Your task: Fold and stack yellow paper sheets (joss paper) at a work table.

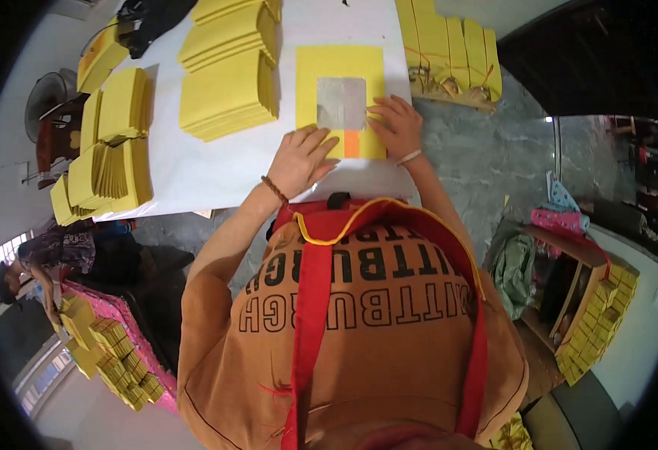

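Note:
A yellow paper sheet lies flat before me on the white table, close to its near right edge. In its middle is a silver square, with an orange strip below it. My left hand rests on the sheet's lower left corner, fingers stretched out. At the sheet's right side, my right hand has its fingers apart, the tips touching the edge of the silver square. Whether a single sheet or a thin stack lies under my hands, I cannot tell.
Folded yellow paper stacks stand left of the sheet, with more stacks along the table's left edge. Tied yellow bundles sit beyond the right edge. A person handles yellow paper at lower left. A wooden cabinet stands at right.

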Demonstrator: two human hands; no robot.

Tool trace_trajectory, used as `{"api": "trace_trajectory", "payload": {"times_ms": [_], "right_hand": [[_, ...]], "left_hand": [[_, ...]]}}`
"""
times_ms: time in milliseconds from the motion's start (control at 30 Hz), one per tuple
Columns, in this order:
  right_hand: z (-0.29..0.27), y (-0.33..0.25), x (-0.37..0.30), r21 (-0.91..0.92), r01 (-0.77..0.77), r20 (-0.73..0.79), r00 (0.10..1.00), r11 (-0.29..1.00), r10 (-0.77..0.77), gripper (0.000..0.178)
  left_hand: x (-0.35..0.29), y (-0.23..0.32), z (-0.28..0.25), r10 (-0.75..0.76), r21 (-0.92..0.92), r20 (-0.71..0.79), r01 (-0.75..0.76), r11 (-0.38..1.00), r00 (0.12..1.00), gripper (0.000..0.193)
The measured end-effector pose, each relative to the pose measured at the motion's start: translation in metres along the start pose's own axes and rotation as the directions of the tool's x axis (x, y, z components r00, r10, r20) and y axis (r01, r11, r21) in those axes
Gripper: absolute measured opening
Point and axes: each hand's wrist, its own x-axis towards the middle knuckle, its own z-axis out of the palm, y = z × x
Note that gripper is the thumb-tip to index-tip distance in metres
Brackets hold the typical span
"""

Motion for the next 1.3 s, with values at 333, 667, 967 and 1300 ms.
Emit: {"api": "trace_trajectory", "payload": {"times_ms": [333,667,967,1300], "right_hand": [[0.006,0.007,-0.013,0.241,-0.139,0.067,0.990,0.961,0.126,0.017],[0.009,0.010,-0.011,0.315,-0.155,0.036,0.988,0.936,0.151,0.017],[0.009,0.011,-0.009,0.334,-0.187,0.083,0.982,0.924,0.169,0.021],[0.005,0.015,-0.008,0.362,-0.192,0.143,0.978,0.912,0.149,0.021]], "left_hand": [[0.010,-0.022,0.010,0.118,-0.041,0.100,-0.115,0.993,0.988,0.035],[0.024,-0.027,0.008,-0.037,-0.358,0.126,0.080,0.930,0.991,0.012],[0.024,-0.026,0.011,-0.064,-0.338,0.123,0.103,0.936,0.990,0.012],[0.025,-0.027,0.012,-0.125,-0.335,0.148,0.169,0.927,0.981,0.014]]}}
